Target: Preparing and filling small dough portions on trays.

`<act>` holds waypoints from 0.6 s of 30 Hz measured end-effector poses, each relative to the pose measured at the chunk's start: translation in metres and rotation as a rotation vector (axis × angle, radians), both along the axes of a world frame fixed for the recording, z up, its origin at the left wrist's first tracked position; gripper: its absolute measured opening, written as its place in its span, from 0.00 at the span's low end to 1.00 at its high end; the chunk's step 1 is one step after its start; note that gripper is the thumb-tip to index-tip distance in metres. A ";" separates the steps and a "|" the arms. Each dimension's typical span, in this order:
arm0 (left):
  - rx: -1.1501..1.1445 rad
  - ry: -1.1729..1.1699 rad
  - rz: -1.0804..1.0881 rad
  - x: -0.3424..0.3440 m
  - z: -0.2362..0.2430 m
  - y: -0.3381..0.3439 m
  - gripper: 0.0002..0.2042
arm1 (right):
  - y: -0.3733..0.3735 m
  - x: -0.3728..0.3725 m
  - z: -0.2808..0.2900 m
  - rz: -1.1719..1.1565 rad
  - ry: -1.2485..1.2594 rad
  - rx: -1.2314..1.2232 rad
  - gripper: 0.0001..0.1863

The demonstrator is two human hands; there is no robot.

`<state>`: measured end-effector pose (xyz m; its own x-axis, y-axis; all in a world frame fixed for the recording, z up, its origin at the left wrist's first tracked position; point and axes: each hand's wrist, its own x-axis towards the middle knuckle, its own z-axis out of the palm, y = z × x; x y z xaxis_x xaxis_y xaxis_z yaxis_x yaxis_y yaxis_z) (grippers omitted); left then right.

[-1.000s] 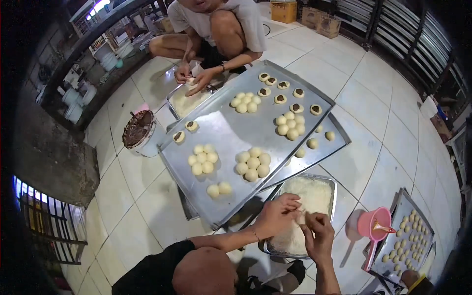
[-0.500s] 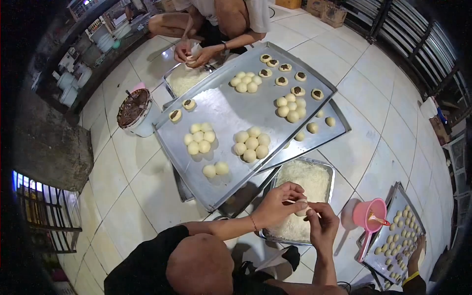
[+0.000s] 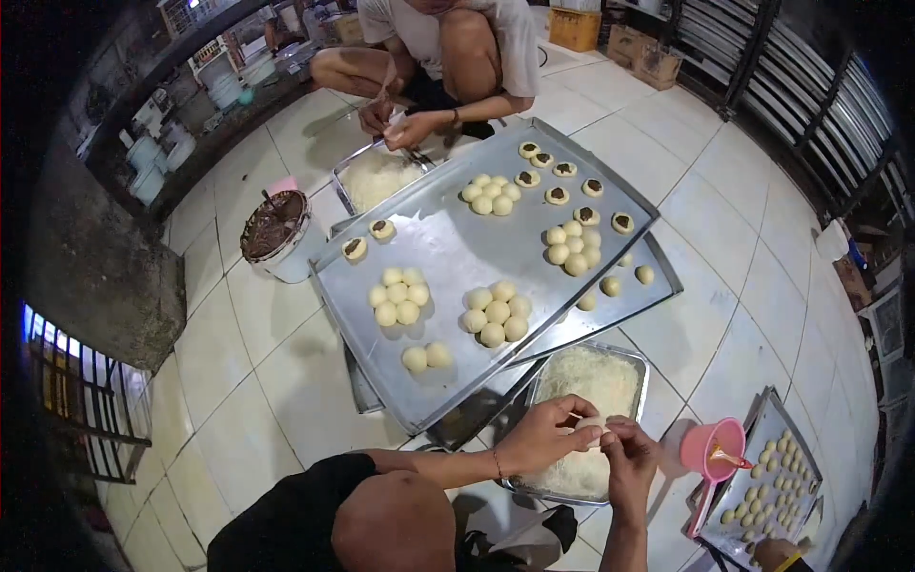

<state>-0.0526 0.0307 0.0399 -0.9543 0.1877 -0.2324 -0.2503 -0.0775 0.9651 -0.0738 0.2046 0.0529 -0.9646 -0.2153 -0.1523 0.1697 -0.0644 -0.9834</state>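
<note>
A small piece of pale dough point(image 3: 593, 428) is pinched between the fingers of both my hands. My left hand point(image 3: 545, 437) has it from the left, thumb and fingers closed on it. From the right, the fingertips of my right hand point(image 3: 631, 459) press against the same piece. Both hands are above a rectangular metal pan point(image 3: 644, 367) holding pale, fine shreds that look like grated cheese point(image 3: 593, 374). Beyond it, a large metal tray point(image 3: 434, 276) carries clusters of dough balls point(image 3: 496, 315), a pair of loose dough balls point(image 3: 426, 357) and flattened dough rounds topped with dark brown filling point(image 3: 557, 195).
Across the tray, another person point(image 3: 429, 95) handles something whitish over a second pan of shreds point(image 3: 376, 181). A bucket of dark brown paste point(image 3: 276, 229) stands left. At right are a pink dipper point(image 3: 710, 448), a tray of small dough pieces point(image 3: 762, 486) and another person's hand point(image 3: 774, 553).
The view has tilted, so most things sit lower in the picture. My fingers have shifted around the dough, both hands still on it. The hand at the lower right has moved nearer the tray's front end.
</note>
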 end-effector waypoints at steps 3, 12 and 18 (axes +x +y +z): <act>0.059 0.010 0.001 0.004 0.005 0.003 0.22 | 0.006 -0.001 -0.002 0.003 -0.036 -0.037 0.10; 0.059 0.111 0.164 -0.001 -0.009 0.005 0.18 | 0.001 0.000 -0.003 0.008 0.040 0.159 0.07; 0.236 -0.124 -0.028 0.002 0.000 0.003 0.14 | 0.001 0.000 -0.004 -0.019 -0.031 0.031 0.06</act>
<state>-0.0506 0.0338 0.0400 -0.9149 0.2766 -0.2940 -0.3708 -0.2878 0.8830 -0.0735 0.2060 0.0493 -0.9633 -0.1915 -0.1880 0.1987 -0.0377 -0.9793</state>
